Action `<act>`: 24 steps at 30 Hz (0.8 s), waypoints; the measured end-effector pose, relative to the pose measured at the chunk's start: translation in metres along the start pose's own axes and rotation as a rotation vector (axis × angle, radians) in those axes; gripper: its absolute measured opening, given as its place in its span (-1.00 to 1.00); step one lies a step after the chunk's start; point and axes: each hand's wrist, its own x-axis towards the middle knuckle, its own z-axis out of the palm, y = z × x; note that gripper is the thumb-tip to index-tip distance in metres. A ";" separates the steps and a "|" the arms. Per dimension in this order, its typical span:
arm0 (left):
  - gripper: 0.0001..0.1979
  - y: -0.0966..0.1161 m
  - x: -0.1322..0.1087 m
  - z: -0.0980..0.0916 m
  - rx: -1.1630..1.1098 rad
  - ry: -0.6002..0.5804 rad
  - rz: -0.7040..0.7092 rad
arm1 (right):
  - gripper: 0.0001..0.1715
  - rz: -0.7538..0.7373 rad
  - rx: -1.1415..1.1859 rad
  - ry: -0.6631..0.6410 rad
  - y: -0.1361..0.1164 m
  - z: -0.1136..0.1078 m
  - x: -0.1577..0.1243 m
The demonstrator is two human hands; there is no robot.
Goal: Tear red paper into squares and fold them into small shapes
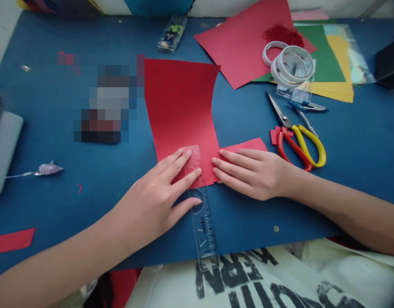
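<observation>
A red sheet of paper lies in front of me with its far part curling up off the table. A clear plastic ruler rests across its near edge and sticks out past the table's front edge. My left hand lies spread over the ruler and the sheet, fingertips pressing on both. My right hand lies flat with fingers stretched out, its fingertips on the right edge of the sheet. Partly under the right hand is a smaller red paper piece.
Scissors with red and yellow handles lie to the right, beside a compass. Behind are white tape rolls, red yarn and coloured sheets. A clear case stands at the back, a red strip at left.
</observation>
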 end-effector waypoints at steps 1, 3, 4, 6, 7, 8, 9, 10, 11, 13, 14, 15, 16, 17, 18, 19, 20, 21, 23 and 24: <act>-0.56 0.000 0.000 0.000 0.001 -0.003 0.003 | -0.74 0.000 -0.001 -0.001 0.000 0.000 0.000; -0.56 0.000 0.001 0.001 0.004 -0.005 0.001 | -0.75 0.000 0.000 -0.002 0.000 0.000 0.000; -0.55 -0.001 0.001 0.001 0.005 -0.003 0.000 | -0.76 0.000 0.003 0.000 0.000 0.000 0.000; -0.55 -0.001 0.000 0.001 0.003 -0.004 -0.006 | -0.77 0.002 0.006 0.007 -0.001 0.000 0.001; -0.55 -0.001 0.000 0.001 0.002 -0.006 -0.010 | -0.78 0.003 0.005 0.010 -0.001 0.000 0.001; -0.56 -0.001 0.000 0.001 0.001 -0.008 -0.009 | -0.78 0.005 0.001 0.011 -0.001 0.000 0.001; -0.56 -0.001 0.000 0.001 0.000 -0.008 -0.009 | -0.78 0.006 -0.002 0.009 -0.001 0.001 0.001; -0.56 -0.001 0.000 0.001 0.000 -0.008 -0.009 | -0.77 0.009 -0.005 0.005 -0.001 0.001 0.001; -0.56 0.000 0.000 0.000 0.000 -0.007 -0.009 | -0.77 0.009 -0.004 0.000 -0.001 0.001 0.001; -0.56 0.000 -0.001 0.000 0.000 -0.007 -0.010 | -0.76 0.006 0.001 -0.003 -0.001 0.001 0.000; -0.56 0.000 -0.001 0.000 -0.001 -0.010 -0.012 | -0.76 0.005 0.005 0.000 -0.001 0.000 0.000; -0.56 0.000 0.000 0.000 -0.002 -0.014 -0.015 | -0.77 0.003 0.008 0.003 -0.001 0.000 0.000; -0.55 -0.001 0.000 0.000 -0.004 -0.020 -0.014 | -0.77 0.003 0.011 0.006 -0.001 0.000 0.000; -0.55 -0.001 0.000 0.000 -0.005 -0.024 -0.014 | -0.77 0.005 0.013 0.007 -0.001 0.000 0.000; -0.55 -0.001 0.000 0.000 -0.005 -0.028 -0.013 | -0.78 0.007 0.015 0.008 -0.001 -0.001 0.001; -0.55 -0.002 0.000 0.000 -0.005 -0.029 -0.012 | -0.78 0.009 0.017 0.007 -0.001 -0.001 0.001; -0.56 -0.002 0.000 -0.001 -0.002 -0.027 -0.011 | -0.77 0.011 0.019 0.006 -0.001 -0.001 0.002; -0.56 -0.002 0.000 -0.001 0.000 -0.023 -0.009 | -0.77 0.013 0.021 0.005 -0.001 0.000 0.002; -0.56 -0.001 0.000 -0.001 0.007 -0.015 -0.008 | -0.78 0.010 0.023 0.004 -0.001 0.000 0.002; -0.56 -0.001 0.000 -0.001 0.010 -0.012 -0.007 | -0.78 0.008 0.021 0.003 -0.001 0.000 0.002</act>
